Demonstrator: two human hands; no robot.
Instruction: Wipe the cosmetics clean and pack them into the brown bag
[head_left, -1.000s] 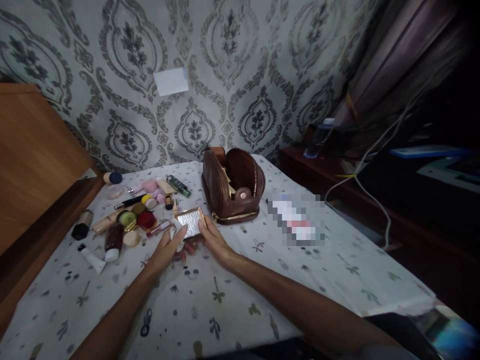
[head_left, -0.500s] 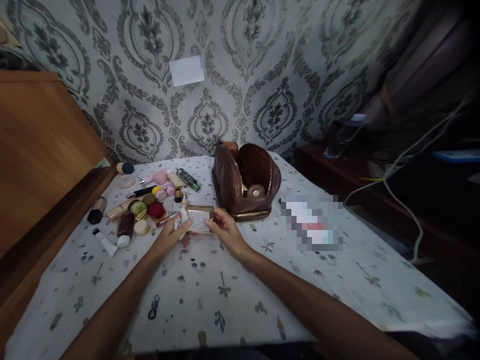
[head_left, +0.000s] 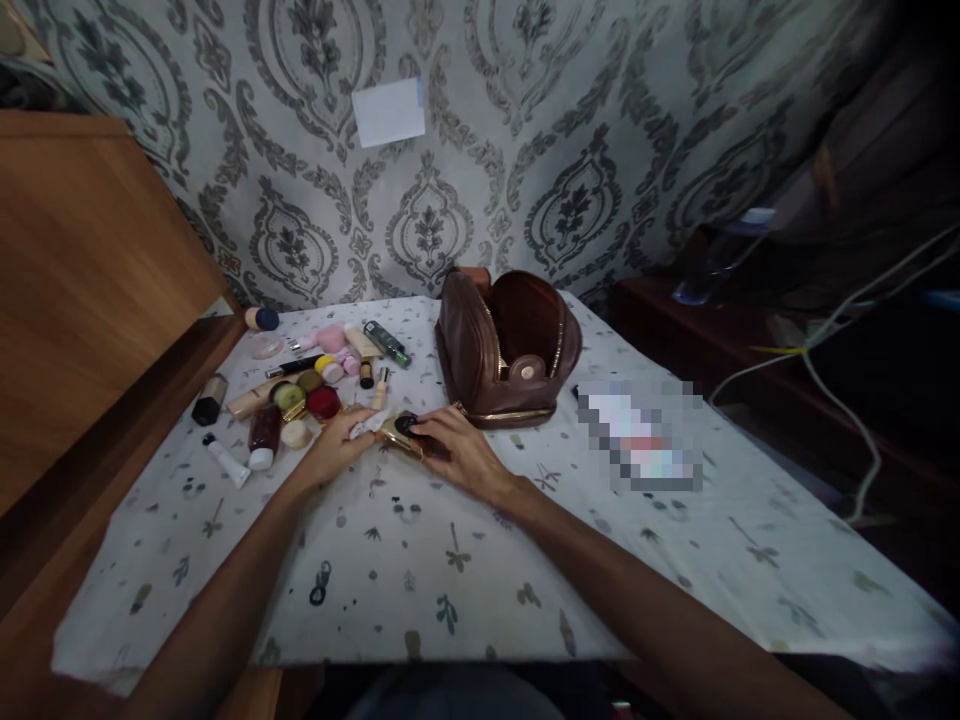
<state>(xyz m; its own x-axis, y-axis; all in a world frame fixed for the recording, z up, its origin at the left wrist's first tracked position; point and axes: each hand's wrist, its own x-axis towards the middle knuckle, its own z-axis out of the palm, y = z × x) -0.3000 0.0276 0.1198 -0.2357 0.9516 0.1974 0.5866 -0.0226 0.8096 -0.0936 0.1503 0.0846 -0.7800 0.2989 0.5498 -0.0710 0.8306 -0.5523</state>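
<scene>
In the middle of the table, a gold-edged, block-shaped item (head_left: pixel 401 442) with a dark oval part on top lies between both hands; its exact kind is not clear. My right hand (head_left: pixel 469 458) has its fingers closed round the item's right side. My left hand (head_left: pixel 339 445) pinches a crumpled white wipe (head_left: pixel 369 424) against the item's left end. Just beyond stands a small beige bottle (head_left: pixel 382 388). Several cosmetics lie to the left, among them a red jar (head_left: pixel 324 403), a dark red bottle with a white cap (head_left: pixel 265 432) and a white tube (head_left: pixel 227 460).
Behind my right hand, a brown cosmetic bag (head_left: pixel 469 345) stands unzipped. A blurred-out flat object (head_left: pixel 637 435) lies at right on the patterned tablecloth (head_left: pixel 525 600). A wooden panel (head_left: pixel 90 230) borders the left; a plastic bottle (head_left: pixel 720 258) and cables (head_left: pixel 862 430) are beyond the right edge.
The gold item has been turned over in my hands: its glittery face is hidden and a dark oval part shows instead. The view has shifted slightly.
</scene>
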